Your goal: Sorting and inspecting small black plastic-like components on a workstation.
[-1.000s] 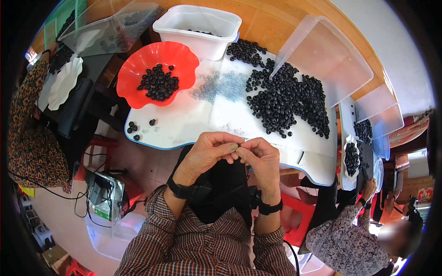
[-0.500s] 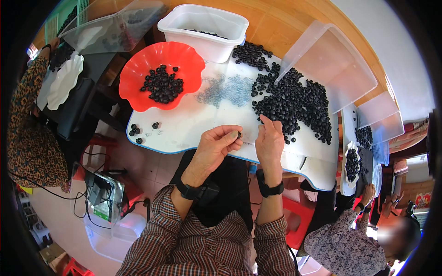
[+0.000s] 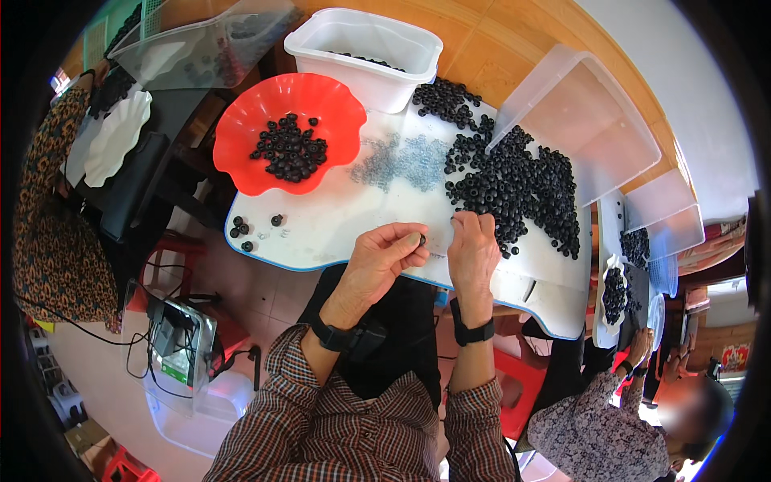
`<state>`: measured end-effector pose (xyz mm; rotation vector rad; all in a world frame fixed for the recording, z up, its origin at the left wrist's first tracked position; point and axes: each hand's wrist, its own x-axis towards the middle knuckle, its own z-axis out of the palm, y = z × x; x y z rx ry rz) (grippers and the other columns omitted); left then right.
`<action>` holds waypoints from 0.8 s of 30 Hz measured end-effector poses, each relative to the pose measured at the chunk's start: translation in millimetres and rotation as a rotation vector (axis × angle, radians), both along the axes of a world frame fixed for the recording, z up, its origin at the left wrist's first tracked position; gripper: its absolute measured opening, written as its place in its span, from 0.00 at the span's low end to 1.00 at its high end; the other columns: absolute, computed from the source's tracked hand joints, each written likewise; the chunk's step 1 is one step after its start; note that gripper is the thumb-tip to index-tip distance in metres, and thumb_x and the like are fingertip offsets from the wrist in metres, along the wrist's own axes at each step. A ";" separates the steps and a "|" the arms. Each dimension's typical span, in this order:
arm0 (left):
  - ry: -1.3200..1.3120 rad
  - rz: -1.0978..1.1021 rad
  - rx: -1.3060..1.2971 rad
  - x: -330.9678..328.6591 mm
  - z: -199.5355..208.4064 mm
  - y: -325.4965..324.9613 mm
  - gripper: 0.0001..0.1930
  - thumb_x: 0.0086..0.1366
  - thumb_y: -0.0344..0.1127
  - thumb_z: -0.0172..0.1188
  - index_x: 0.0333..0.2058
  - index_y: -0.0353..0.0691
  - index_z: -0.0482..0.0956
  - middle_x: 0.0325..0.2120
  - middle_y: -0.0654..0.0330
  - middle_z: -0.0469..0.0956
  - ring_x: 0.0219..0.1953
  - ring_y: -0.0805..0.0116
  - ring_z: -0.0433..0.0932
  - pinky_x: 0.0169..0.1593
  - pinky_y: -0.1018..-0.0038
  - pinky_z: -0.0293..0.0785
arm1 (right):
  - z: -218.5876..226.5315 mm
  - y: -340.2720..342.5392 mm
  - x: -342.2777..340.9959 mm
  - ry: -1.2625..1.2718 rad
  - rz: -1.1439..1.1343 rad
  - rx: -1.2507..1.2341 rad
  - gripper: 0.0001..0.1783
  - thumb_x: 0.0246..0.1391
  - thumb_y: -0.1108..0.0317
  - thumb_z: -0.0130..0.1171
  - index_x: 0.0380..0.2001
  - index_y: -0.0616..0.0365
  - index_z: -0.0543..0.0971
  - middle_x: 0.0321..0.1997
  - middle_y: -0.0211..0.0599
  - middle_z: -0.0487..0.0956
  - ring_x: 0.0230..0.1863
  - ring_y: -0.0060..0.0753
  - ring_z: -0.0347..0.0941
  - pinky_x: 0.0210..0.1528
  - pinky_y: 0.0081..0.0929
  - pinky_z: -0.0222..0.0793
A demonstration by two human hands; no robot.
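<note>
My left hand (image 3: 384, 255) pinches a small round black piece with a hole (image 3: 422, 239) between thumb and forefinger, just above the table's front edge. To its right, my right hand (image 3: 472, 253) is closed, thumb and forefinger pressed together by the near edge of a spread pile of similar black pieces (image 3: 502, 177). Whatever sits in those fingertips is too small or hidden to name. A patch of tiny clear pieces (image 3: 418, 161) lies on the white table (image 3: 321, 229) beyond my hands. More black pieces rest in a red wavy-edged bowl (image 3: 341, 104).
Behind the bowl stands a white tub (image 3: 361, 80) with black pieces inside. A clear plastic bin (image 3: 578, 120) leans at the far right of the pile. Several loose pieces (image 3: 241, 229) lie front left. Other people sit left and right, a patterned sleeve (image 3: 598, 426) at right.
My right forefinger, stretched out before, has bent in, and the fingers have closed together. My left hand keeps its pinch on the black piece. The whole view has shifted slightly.
</note>
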<state>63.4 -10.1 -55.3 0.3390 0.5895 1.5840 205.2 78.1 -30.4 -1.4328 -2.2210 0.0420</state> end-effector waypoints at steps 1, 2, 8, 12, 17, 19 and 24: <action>-0.001 0.004 -0.002 -0.2 -0.8 -0.8 0.11 0.66 0.28 0.57 0.46 0.30 0.77 0.35 0.59 0.79 0.34 0.72 0.80 0.41 0.78 0.79 | 0.9 -4.1 1.1 0.038 0.047 -0.013 0.05 0.55 0.69 0.56 0.35 0.55 0.78 0.36 0.41 0.72 0.30 0.48 0.76 0.30 0.41 0.72; 0.000 0.008 -0.004 -0.8 -1.3 -1.3 0.11 0.66 0.28 0.57 0.46 0.30 0.77 0.35 0.59 0.79 0.34 0.72 0.80 0.41 0.78 0.79 | 0.8 -7.1 1.7 0.076 0.095 -0.026 0.05 0.55 0.69 0.56 0.35 0.55 0.78 0.36 0.41 0.72 0.30 0.48 0.76 0.30 0.41 0.72; 0.010 0.003 0.005 0.8 0.0 0.7 0.12 0.66 0.28 0.57 0.46 0.30 0.77 0.35 0.58 0.79 0.35 0.72 0.80 0.42 0.77 0.79 | 1.2 -8.7 6.7 0.220 0.130 -0.059 0.07 0.52 0.72 0.59 0.36 0.56 0.80 0.37 0.39 0.73 0.32 0.47 0.76 0.32 0.38 0.72; 0.009 0.005 0.005 0.7 0.2 -0.4 0.12 0.66 0.28 0.57 0.47 0.29 0.77 0.35 0.58 0.79 0.35 0.72 0.80 0.42 0.77 0.79 | 5.1 -10.0 3.1 0.228 0.153 -0.065 0.07 0.52 0.73 0.59 0.35 0.56 0.80 0.37 0.38 0.73 0.32 0.46 0.76 0.32 0.38 0.72; 0.031 0.012 -0.001 0.7 1.1 -2.6 0.12 0.67 0.28 0.57 0.47 0.29 0.77 0.36 0.58 0.79 0.35 0.72 0.80 0.42 0.77 0.79 | 5.6 -8.7 -0.6 0.101 0.195 -0.024 0.07 0.52 0.74 0.58 0.36 0.55 0.80 0.36 0.37 0.74 0.32 0.43 0.76 0.31 0.37 0.73; 0.021 0.005 0.013 2.3 0.4 -1.8 0.12 0.67 0.28 0.56 0.47 0.29 0.77 0.36 0.58 0.79 0.35 0.72 0.80 0.42 0.78 0.79 | -2.4 -5.3 3.3 0.103 0.205 0.017 0.07 0.51 0.76 0.57 0.36 0.57 0.79 0.35 0.38 0.74 0.32 0.44 0.76 0.31 0.36 0.73; -0.021 0.006 0.021 1.7 -0.3 -3.6 0.12 0.67 0.28 0.55 0.48 0.29 0.76 0.37 0.57 0.79 0.35 0.73 0.79 0.42 0.78 0.78 | 1.6 -17.7 3.5 0.390 0.297 0.012 0.08 0.54 0.78 0.56 0.38 0.62 0.78 0.33 0.41 0.77 0.28 0.35 0.75 0.29 0.29 0.72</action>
